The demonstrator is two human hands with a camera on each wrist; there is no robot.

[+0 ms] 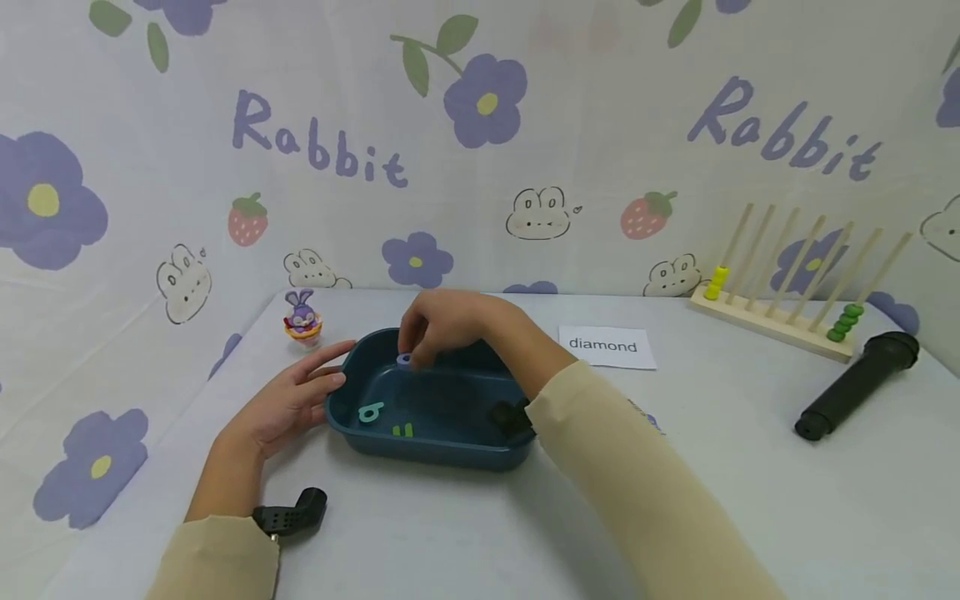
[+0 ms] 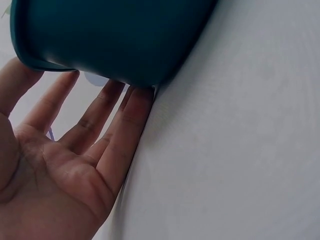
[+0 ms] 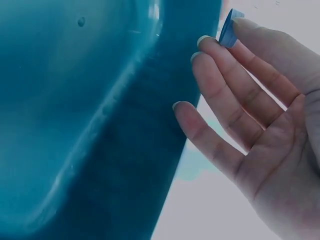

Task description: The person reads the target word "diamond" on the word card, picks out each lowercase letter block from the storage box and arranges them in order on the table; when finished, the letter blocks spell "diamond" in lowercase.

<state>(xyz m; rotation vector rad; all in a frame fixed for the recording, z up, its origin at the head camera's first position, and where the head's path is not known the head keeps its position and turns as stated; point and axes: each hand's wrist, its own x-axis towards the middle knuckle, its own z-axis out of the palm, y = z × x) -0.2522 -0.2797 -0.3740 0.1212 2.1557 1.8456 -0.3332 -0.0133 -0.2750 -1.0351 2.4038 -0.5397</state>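
A dark teal plastic tub [image 1: 431, 454] stands on the white table. My left hand [image 1: 288, 408] rests against its left end, fingers extended; the left wrist view shows the fingertips at the outer wall [image 2: 110, 40], one under the rim. Over the tub's back left part, my right hand [image 1: 450, 325] pinches a small bluish-purple piece [image 1: 404, 359] between thumb and forefinger. In the right wrist view this piece [image 3: 231, 29] is seen edge-on, the other fingers spread beside the tub wall. On the tub's floor lie a turquoise letter-like piece [image 1: 371, 412] and a small green piece [image 1: 402, 430].
Behind the tub to the right lies a white card [image 1: 607, 346] reading "diamond". A purple rabbit figurine [image 1: 302, 318] stands at the back left. At the far right are a wooden peg rack [image 1: 772, 321] with yellow and green beads and a black cylinder [image 1: 855, 387].
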